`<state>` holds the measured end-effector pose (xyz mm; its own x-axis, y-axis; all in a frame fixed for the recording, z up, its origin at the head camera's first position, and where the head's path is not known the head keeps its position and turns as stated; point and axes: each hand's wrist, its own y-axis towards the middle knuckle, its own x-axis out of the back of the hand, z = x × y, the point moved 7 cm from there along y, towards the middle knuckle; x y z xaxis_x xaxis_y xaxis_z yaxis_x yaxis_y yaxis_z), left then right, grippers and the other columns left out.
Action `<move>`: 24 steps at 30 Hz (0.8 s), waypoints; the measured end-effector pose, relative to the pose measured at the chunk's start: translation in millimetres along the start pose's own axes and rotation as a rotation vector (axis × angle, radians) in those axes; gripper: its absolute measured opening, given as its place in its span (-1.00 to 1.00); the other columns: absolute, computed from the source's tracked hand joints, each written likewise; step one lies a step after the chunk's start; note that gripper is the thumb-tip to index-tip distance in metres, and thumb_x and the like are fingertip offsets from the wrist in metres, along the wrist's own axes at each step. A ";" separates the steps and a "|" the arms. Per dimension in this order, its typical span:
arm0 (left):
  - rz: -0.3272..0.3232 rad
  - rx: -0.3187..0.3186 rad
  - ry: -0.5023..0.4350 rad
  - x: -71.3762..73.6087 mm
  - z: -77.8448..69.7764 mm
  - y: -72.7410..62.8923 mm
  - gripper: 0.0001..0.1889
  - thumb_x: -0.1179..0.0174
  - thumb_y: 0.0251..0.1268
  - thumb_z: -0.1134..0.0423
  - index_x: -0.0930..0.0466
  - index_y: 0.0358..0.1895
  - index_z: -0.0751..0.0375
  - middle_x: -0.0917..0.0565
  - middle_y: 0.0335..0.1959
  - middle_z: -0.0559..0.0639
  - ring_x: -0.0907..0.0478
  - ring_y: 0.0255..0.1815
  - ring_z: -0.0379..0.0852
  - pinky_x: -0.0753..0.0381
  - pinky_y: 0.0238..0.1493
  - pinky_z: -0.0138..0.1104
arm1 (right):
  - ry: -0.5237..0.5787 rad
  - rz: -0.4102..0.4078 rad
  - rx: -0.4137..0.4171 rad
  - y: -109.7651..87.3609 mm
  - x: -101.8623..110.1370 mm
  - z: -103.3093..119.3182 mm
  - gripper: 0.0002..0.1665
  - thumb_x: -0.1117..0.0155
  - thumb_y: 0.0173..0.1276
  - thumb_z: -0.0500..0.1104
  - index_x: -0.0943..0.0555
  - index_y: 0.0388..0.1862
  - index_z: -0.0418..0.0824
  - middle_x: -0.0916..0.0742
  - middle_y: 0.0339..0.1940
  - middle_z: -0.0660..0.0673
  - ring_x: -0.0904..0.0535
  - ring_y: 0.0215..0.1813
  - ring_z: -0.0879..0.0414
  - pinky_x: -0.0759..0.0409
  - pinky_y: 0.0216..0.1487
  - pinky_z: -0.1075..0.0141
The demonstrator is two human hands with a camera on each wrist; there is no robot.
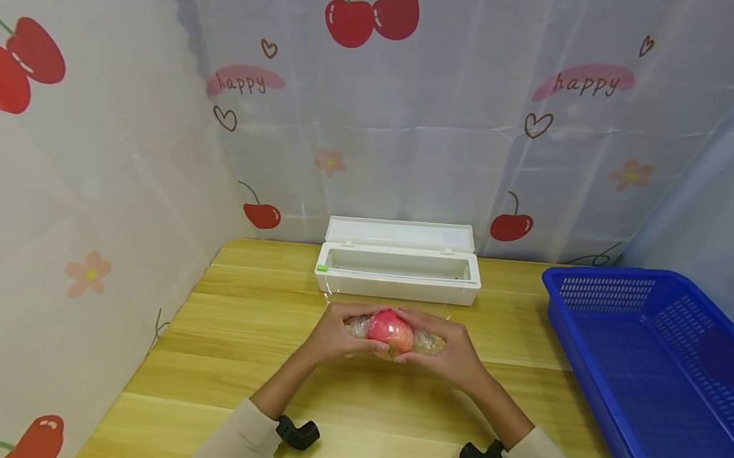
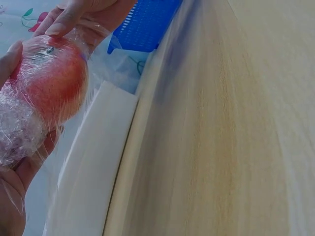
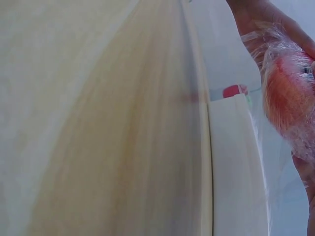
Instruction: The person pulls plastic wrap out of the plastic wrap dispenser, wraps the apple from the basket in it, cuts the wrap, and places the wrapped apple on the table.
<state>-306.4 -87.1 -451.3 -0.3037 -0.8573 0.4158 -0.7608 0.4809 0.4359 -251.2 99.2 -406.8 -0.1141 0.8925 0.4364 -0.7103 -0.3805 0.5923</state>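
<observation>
A red apple (image 1: pixel 391 330) wrapped in clear cling film is held between both hands above the wooden table. My left hand (image 1: pixel 339 333) grips its left side, thumb at the front and fingers behind. On the other side my right hand (image 1: pixel 445 346) grips it the same way. Crumpled cling film (image 2: pixel 19 130) bunches at the apple's ends, under the palms. In the left wrist view the film lies tight and wrinkled over the apple (image 2: pixel 59 81). Just beyond the hands stands a white cling film box (image 1: pixel 397 289) with its lid raised; thin film edges show between box and hands.
A blue plastic basket (image 1: pixel 586 404) with perforated sides stands at the table's right. The wooden table (image 1: pixel 256 321) backs onto a white curtain (image 1: pixel 412 146) printed with cherries, which also hangs along the left and right. A green slider (image 1: pixel 321 268) sits at the box's left front edge.
</observation>
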 end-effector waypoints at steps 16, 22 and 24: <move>0.061 -0.024 0.093 -4.6 -3.0 2.8 -0.39 -0.57 0.08 0.03 -0.64 0.27 -0.09 -0.72 0.13 -0.17 -0.68 0.07 -0.18 -0.72 0.02 -0.28 | 0.042 -0.025 -0.067 -4.5 1.2 -21.5 -0.31 -0.70 -0.01 -0.27 -0.71 0.18 -0.23 -0.76 0.13 -0.11 -0.69 0.17 -0.02 -0.63 0.15 0.38; 0.087 -0.116 0.185 -5.4 -7.3 2.1 -0.32 -0.56 0.09 0.05 -0.59 0.33 0.03 -0.67 0.21 -0.12 -0.64 0.15 -0.15 -0.67 0.11 -0.28 | 0.037 -0.020 -0.087 -8.4 -2.1 -40.8 -0.30 -0.72 -0.02 -0.22 -0.72 0.19 -0.16 -0.77 0.10 -0.06 -0.71 0.12 0.01 -0.69 0.05 0.34; 0.091 -0.164 0.206 -5.9 -10.5 1.7 -0.30 -0.57 0.07 0.09 -0.58 0.34 0.10 -0.66 0.24 -0.07 -0.63 0.20 -0.11 -0.65 0.17 -0.26 | 0.030 -0.024 -0.089 -7.6 -1.9 -36.8 -0.31 -0.72 -0.04 -0.27 -0.72 0.16 -0.23 -0.78 0.07 -0.12 -0.72 0.09 -0.01 -0.70 0.01 0.34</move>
<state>-299.9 -79.2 -444.6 -0.2308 -0.7621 0.6050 -0.6280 0.5916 0.5056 -271.2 109.3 -437.1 -0.1164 0.9085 0.4014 -0.7721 -0.3370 0.5388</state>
